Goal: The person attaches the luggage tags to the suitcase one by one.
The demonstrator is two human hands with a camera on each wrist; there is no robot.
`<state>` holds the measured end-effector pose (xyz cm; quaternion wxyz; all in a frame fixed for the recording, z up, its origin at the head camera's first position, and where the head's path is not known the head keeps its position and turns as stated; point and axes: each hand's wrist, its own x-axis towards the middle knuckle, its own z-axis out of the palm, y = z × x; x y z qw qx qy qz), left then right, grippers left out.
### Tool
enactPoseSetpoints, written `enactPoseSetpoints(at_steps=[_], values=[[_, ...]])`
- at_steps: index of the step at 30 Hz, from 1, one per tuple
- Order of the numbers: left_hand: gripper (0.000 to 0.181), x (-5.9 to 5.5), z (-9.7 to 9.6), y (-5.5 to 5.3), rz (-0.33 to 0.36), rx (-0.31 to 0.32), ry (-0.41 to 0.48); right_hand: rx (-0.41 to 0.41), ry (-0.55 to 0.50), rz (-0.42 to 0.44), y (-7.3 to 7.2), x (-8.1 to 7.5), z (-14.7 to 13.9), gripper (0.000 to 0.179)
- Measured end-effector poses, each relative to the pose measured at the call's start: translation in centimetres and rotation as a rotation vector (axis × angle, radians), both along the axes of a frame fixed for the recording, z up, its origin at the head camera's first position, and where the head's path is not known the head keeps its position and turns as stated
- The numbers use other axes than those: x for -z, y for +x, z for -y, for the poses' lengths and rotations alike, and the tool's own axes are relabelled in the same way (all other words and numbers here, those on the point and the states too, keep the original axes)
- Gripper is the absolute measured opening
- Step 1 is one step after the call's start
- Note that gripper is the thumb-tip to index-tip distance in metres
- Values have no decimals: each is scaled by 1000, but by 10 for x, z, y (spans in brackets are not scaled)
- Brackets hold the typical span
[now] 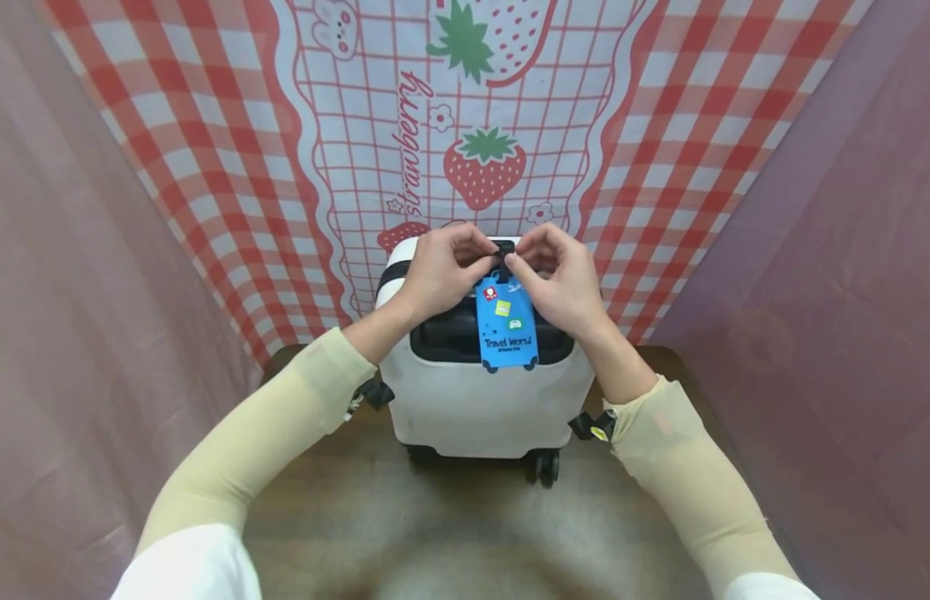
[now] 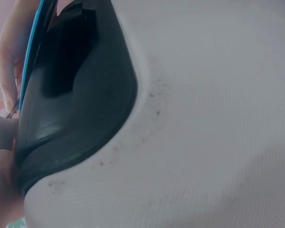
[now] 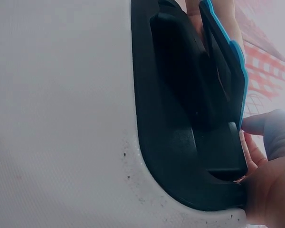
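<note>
A white suitcase (image 1: 487, 408) stands upright in the middle of the head view, a black recessed panel (image 1: 438, 337) at its upper front. Over that panel hangs a blue luggage tag (image 1: 507, 321) printed "Travel World", with small colored pictures. Its black strap (image 1: 504, 260) runs up to the top of the case. My left hand (image 1: 446, 271) pinches the strap between thumb and fingertips, and from the other side my right hand (image 1: 561, 279) pinches it too. Both wrist views show the tag edge-on, a thin blue edge (image 3: 244, 90) standing off the dark panel.
Under the case is a brown wooden surface (image 1: 405, 533); black wheels (image 1: 543, 465) show at the bottom. Behind hangs a red-and-white checked cloth (image 1: 675, 125) with strawberries. Pinkish curtains (image 1: 82, 292) close in both sides. Dark smudges (image 2: 156, 102) mark the white shell.
</note>
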<state>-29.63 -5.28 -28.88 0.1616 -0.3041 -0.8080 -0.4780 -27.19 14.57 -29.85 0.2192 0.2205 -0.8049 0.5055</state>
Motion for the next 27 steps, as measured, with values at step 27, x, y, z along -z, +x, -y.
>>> enactPoseSetpoints(at_steps=[27], values=[[15, 10, -4, 4, -93, -43, -34, -3, -17, -89, -1, 10, 1, 18]])
